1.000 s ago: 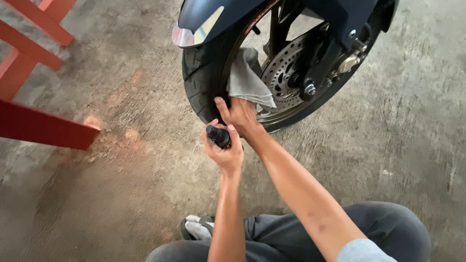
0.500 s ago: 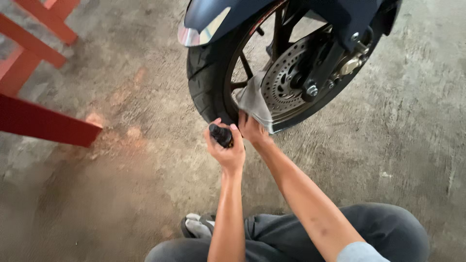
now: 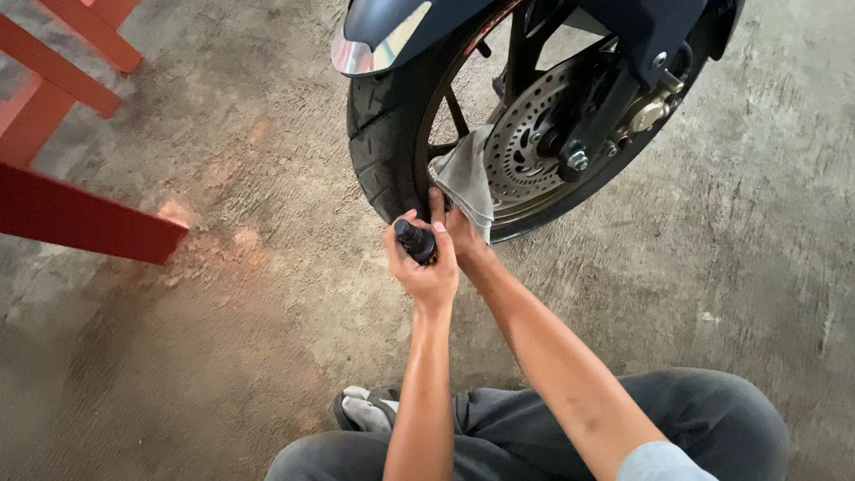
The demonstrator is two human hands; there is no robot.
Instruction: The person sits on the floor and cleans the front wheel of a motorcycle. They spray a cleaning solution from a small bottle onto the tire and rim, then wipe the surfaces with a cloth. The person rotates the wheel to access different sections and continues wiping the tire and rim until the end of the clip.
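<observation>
A motorcycle's front wheel stands on concrete, with a black tyre (image 3: pixel 378 147), a dark rim and a drilled brake disc (image 3: pixel 525 142). My left hand (image 3: pixel 426 272) is closed around a small black bottle (image 3: pixel 415 240), just below the tyre. My right hand (image 3: pixel 459 233) presses a grey cloth (image 3: pixel 468 178) against the rim beside the disc; most of this hand is hidden behind the left one.
A dark mudguard (image 3: pixel 392 27) with a shiny tip overhangs the tyre. Red metal beams (image 3: pixel 85 218) run along the left. My bent legs in grey trousers (image 3: pixel 677 419) and a sandalled foot in a grey sock (image 3: pixel 365 411) fill the bottom edge.
My right hand has slid the cloth along the lower rim, first toward the disc side, then back toward the tyre. The left hand and bottle keep their place beside it.
</observation>
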